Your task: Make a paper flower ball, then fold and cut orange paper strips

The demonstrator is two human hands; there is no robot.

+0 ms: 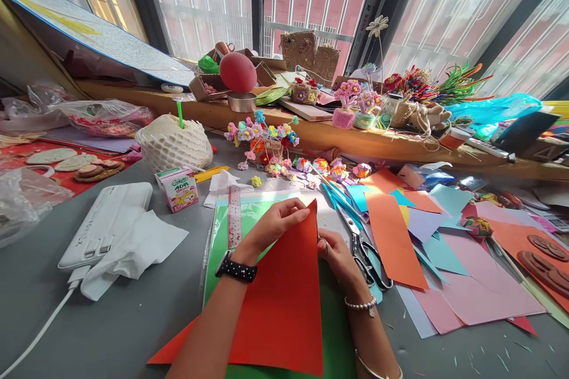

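Observation:
A large sheet of red-orange paper [284, 302] stands tilted, its pointed top corner raised. My left hand [284, 222], with a dotted black watch band at the wrist, pinches it near that corner. At the sheet's right edge, my right hand [335, 254] is closed round a thin metal tool with a loop, which looks like small scissors; its blades are mostly hidden. Beneath lies a green sheet [335, 331] beside a clear sleeve and a pink patterned ruler [235, 219]. Larger black-handled scissors [362, 251] rest right of my right hand, apart from it.
Cut paper in orange [393, 240], pink and blue covers the right side. To the left are a white power bank [106, 222] with cable, a crumpled tissue [137, 254], a drink carton [178, 189] and a netted coconut [175, 145]. Crocheted flowers [262, 136] stand behind.

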